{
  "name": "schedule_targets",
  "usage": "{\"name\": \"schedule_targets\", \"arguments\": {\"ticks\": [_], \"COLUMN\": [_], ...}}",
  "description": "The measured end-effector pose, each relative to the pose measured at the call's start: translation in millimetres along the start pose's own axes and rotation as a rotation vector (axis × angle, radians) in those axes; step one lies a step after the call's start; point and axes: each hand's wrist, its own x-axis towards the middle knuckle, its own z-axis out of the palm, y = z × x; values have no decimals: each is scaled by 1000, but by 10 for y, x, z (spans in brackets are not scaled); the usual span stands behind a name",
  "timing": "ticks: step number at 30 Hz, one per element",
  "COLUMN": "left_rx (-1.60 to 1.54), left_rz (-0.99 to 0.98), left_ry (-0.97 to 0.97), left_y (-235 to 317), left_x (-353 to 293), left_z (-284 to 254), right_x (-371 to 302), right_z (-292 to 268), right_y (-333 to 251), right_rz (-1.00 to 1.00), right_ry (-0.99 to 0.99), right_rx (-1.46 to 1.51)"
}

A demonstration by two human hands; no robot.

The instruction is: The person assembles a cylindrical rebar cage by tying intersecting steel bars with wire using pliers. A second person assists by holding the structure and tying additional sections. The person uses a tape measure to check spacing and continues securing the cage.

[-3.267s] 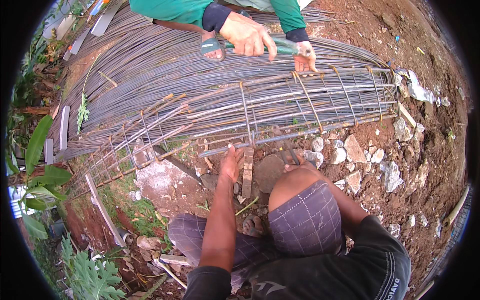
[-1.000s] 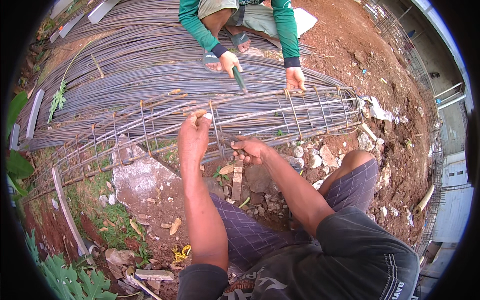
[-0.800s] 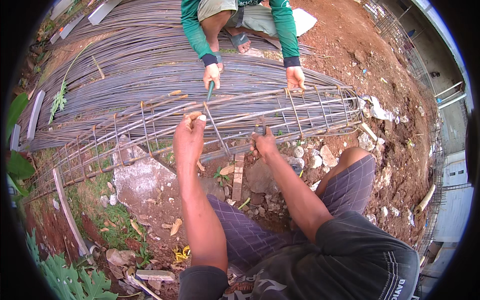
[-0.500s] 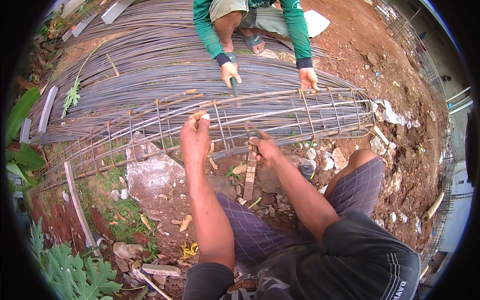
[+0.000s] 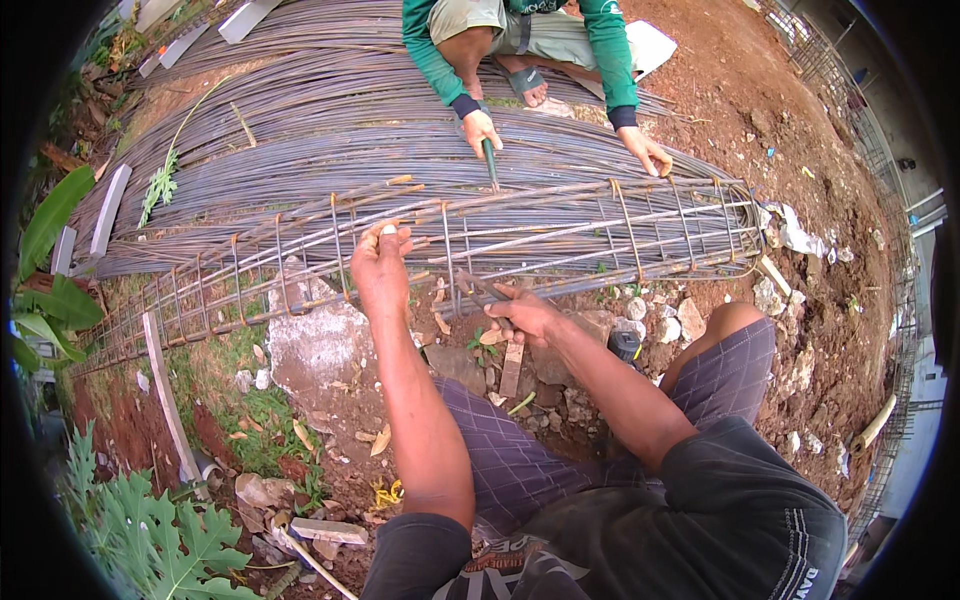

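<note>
Rebar cage [image 5: 628,232] lies along the near edge of the rod pile [image 5: 330,120], its right end close to the pile's right-hand end and its left end reaching past the pile over bare ground [image 5: 820,330]. The work looks partly done: several rings [image 5: 240,265] already stand around the bars left of the hands, and more toward the right end. The stretch around the middle ring [image 5: 447,240] seems less finished, with rusty bar ends [image 5: 400,180] stopping short there. Which joints are fastened is too small to tell.

The left hand [image 5: 381,265] is raised at the upper bars just left of that ring, fingers curled and thumb up against them; I cannot tell whether it has hold of a bar. The right hand [image 5: 524,316] is closed around dark pincers [image 5: 483,290], whose tips sit by the ring's lower part.

Across the pile's side, a co-worker's hand [image 5: 480,132] grips a green-handled tool [image 5: 491,165], while their other hand [image 5: 648,155], fingers loosely spread, is at the cage's upper edge, narrowing the room there. Below the right hand, a wooden piece [image 5: 511,370] and a stone slab [image 5: 318,345] crowd the ground; the person's knee [image 5: 738,325] bounds the right. Between the forearms there appears to be open room.
</note>
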Motion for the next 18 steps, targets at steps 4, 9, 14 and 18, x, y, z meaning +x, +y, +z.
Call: {"name": "schedule_targets", "arguments": {"ticks": [4, 9, 14, 18], "left_rx": [29, 106, 620, 908], "left_rz": [-3, 6, 100, 71], "left_ry": [-9, -102, -358, -586], "left_y": [10, -168, -327, -407], "left_x": [32, 93, -26, -275], "left_z": [-25, -32, 428, 782], "right_x": [-39, -259, -664, -1114], "right_z": [33, -51, -299, -681], "right_y": [80, 5, -45, -178], "right_rz": [-76, -17, -123, -170], "right_ry": [228, 145, 495, 530], "right_rx": [143, -12, -15, 58]}}
